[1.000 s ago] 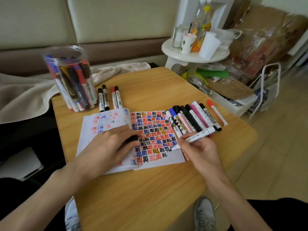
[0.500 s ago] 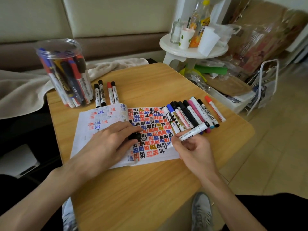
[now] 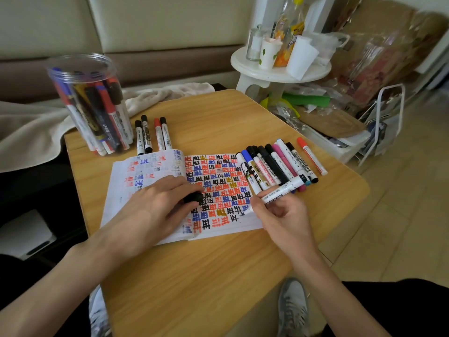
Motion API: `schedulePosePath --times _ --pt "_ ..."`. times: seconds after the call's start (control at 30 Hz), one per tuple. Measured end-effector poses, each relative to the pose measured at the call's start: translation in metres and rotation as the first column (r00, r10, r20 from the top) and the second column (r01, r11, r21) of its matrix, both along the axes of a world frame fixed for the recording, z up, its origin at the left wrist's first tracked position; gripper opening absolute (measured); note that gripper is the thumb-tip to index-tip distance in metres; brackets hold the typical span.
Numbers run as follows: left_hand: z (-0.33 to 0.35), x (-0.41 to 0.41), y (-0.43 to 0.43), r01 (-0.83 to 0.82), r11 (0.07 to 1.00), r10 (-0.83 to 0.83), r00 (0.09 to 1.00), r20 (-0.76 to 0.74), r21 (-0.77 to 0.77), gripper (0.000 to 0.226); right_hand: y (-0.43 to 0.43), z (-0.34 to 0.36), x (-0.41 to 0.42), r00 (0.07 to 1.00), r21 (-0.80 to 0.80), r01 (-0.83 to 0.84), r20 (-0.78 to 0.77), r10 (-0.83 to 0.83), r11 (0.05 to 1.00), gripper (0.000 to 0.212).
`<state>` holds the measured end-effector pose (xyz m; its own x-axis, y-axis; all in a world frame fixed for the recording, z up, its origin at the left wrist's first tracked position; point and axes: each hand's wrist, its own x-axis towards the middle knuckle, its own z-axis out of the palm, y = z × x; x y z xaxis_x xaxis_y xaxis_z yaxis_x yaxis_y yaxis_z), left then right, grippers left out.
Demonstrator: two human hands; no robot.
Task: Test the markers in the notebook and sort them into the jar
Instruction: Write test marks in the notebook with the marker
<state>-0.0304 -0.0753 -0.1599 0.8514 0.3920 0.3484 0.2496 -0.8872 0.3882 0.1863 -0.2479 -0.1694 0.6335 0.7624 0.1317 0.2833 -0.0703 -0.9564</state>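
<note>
Marker [image 3: 279, 192] pinched between right hand [image 3: 285, 221] fingers, tip on notebook [image 3: 228, 231]; left hand [image 3: 155, 206] fingers grasp black cap [image 3: 193, 197] atop page

Home living room: sofa [image 3: 145, 32], cluttered stool [image 3: 279, 71]

The left grip [image 3: 155, 209] is covering most of a small black cap [image 3: 193, 197] and part of the open white notebook's [image 3: 218, 181] left page. The right grip [image 3: 281, 217] is hiding the middle of the white-barrelled marker [image 3: 289, 188], its print showing too small to read. That marker is masking the lower ends of the row of mixed-colour markers [image 3: 274, 164]. Inside the clear plastic jar [image 3: 116, 76], markers are overlapping one another. The bottom edge is cutting off a grey shoe [image 3: 292, 307].
</note>
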Motion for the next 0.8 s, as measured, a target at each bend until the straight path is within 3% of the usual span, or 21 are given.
schedulePosePath --times 0.4,0.6,0.8 --pt "0.0005 0.0002 -0.0008 -0.002 1.000 0.002 1.000 0.007 0.006 0.040 0.0011 -0.0049 0.0009 0.999 -0.034 -0.015 0.041 0.016 0.999 0.008" --pt "0.0017 0.0001 -0.0006 0.002 1.000 -0.002 1.000 0.003 0.015 0.045 -0.0009 -0.0022 0.0008 1.000 -0.001 -0.004 -0.031 0.004 1.000 0.007" --pt "0.0021 0.0000 -0.0007 -0.002 1.000 0.002 1.000 0.005 0.007 0.042 0.0012 -0.0031 -0.0020 0.996 -0.002 -0.077 0.035 0.077 0.997 0.010"
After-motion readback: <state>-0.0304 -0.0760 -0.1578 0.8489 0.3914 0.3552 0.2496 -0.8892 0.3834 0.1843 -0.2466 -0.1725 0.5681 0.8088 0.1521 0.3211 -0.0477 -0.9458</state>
